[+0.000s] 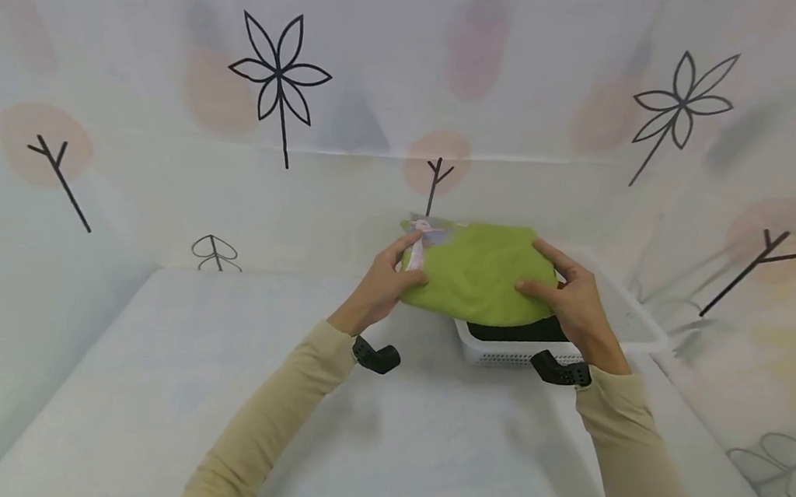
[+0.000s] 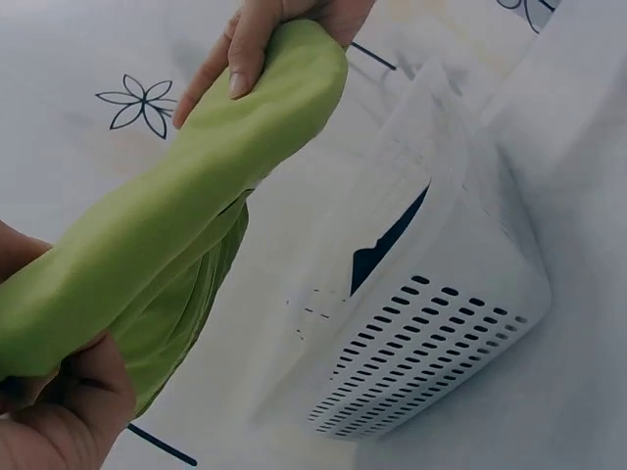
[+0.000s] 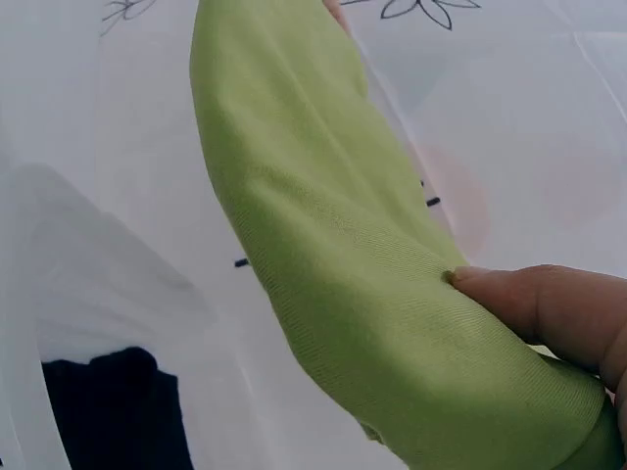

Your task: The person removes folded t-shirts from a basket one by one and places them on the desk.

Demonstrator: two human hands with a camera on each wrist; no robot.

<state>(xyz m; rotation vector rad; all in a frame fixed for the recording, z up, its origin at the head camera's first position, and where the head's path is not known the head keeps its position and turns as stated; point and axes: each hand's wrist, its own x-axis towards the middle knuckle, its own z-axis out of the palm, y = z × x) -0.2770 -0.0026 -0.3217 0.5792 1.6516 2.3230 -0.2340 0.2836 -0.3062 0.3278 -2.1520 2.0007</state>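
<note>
A lime-green folded piece of cloth (image 1: 476,274), with a whitish-pink printed patch near its left end, is held up in the air between both hands. My left hand (image 1: 388,279) grips the left end, thumb on the near face. At the other end my right hand (image 1: 576,298) pinches the cloth between thumb and fingers. Seen from the left wrist, loose layers of the green cloth (image 2: 167,225) hang below the folded edge. Behind and below the cloth stands a white perforated basket (image 1: 502,356), partly hidden by it. Dark fabric (image 1: 518,333) lies inside the basket.
The basket sits on a white-covered table (image 1: 288,396), toward its back right. A pale curtain (image 1: 357,58) with flower and twig drawings closes off the back and both sides. Dark wrist straps (image 1: 375,356) show on both wrists.
</note>
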